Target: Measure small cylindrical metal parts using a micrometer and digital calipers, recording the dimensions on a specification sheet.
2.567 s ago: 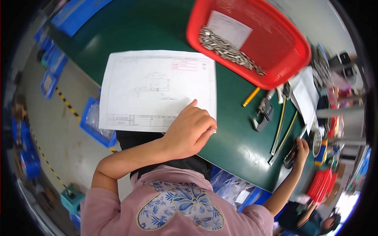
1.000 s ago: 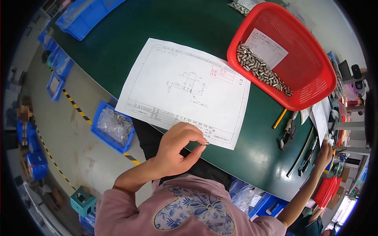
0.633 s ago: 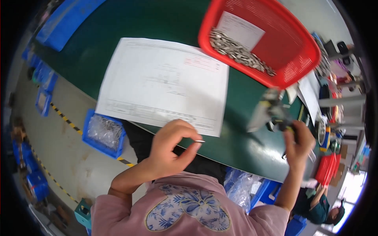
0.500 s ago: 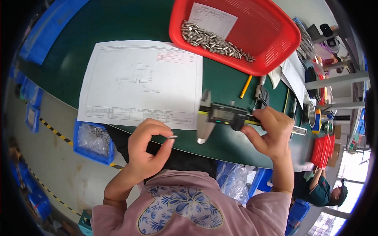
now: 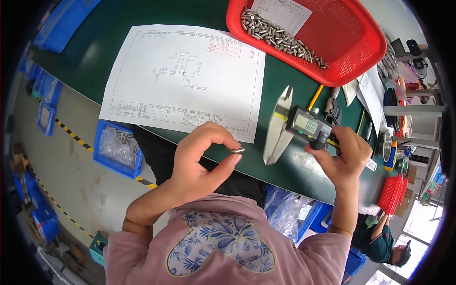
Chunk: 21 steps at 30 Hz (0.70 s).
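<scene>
Between thumb and forefinger, my left hand (image 5: 204,159) pinches a small shiny metal pin (image 5: 238,150) near the table's front edge. My right hand (image 5: 343,154) grips a digital caliper (image 5: 304,124) by its slide, thumb below the display. The caliper's jaws look closed together and point toward the left hand, apart from the pin. Beneath and beyond the hands lies a white technical drawing sheet (image 5: 183,85). Many similar metal pins (image 5: 280,38) are heaped in a red plastic basket (image 5: 349,52) at the far right, along with a paper slip (image 5: 285,14).
Right of the drawing, a yellow pencil (image 5: 315,97) and a micrometer (image 5: 333,107) lie on the green table (image 5: 190,14). Blue bins (image 5: 116,147) with plastic bags stand below the front edge. At the far right, a person (image 5: 382,237) in dark clothing holds a red basket (image 5: 393,194).
My left hand has moved right with the pin, nearer the caliper. The caliper has tilted, so its display now faces me. The drawing and basket sit higher and further right in view.
</scene>
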Tool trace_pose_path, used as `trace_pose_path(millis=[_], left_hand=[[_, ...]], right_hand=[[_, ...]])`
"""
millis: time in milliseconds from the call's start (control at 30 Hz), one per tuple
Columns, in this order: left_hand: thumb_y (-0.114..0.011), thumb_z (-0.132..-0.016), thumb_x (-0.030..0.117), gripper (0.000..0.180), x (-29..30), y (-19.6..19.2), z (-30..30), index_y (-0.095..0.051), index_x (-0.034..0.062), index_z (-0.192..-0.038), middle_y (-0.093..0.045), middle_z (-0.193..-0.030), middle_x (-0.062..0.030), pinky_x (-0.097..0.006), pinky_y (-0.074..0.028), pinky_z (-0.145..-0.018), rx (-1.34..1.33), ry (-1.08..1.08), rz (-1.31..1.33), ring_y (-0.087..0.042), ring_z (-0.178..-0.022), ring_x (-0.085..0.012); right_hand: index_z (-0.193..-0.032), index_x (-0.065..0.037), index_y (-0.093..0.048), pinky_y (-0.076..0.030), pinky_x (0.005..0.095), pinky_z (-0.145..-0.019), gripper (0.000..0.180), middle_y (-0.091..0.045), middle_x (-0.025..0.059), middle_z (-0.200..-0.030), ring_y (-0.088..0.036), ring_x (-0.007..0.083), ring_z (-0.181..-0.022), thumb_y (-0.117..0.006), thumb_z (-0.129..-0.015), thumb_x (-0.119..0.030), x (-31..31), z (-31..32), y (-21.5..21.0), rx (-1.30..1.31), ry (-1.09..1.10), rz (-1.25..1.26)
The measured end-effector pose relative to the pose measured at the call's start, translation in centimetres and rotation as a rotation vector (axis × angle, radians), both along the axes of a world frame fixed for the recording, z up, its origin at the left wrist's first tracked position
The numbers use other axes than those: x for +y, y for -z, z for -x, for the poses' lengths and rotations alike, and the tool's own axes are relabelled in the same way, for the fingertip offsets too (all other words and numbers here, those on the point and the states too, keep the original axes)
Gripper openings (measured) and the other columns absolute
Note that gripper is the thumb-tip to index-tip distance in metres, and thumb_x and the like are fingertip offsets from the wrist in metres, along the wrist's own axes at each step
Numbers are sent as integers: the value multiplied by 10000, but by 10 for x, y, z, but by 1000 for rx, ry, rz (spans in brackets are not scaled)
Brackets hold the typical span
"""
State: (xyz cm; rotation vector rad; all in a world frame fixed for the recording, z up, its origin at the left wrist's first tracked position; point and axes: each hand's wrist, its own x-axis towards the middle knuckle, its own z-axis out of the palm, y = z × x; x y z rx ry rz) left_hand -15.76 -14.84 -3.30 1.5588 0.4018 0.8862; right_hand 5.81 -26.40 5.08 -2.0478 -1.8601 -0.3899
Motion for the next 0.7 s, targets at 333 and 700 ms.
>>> trace_pose_path(millis=[333,700], left_hand=[[-629,-690,-59,150,-3,-4,2,-583,-3,-822,-581,-822,-69,-237,-425,-668,0,35,207,-557,-746,-144],[-624,-728,-52,148,-6,-3,2,-577,-16,-864,-596,-855,-68,-228,-435,-720,18,65,270,-569,-799,-113]], right_hand=[[-1005,53,-599,-353,244,-420,474,-556,83,-625,-478,139,-481,-702,-666,-262,-4,10,-4,-29,-128,-122],[-1116,86,-520,-376,280,-415,601,-546,113,-642,-493,197,-470,-681,-559,-69,-3,15,9,53,-222,-42]])
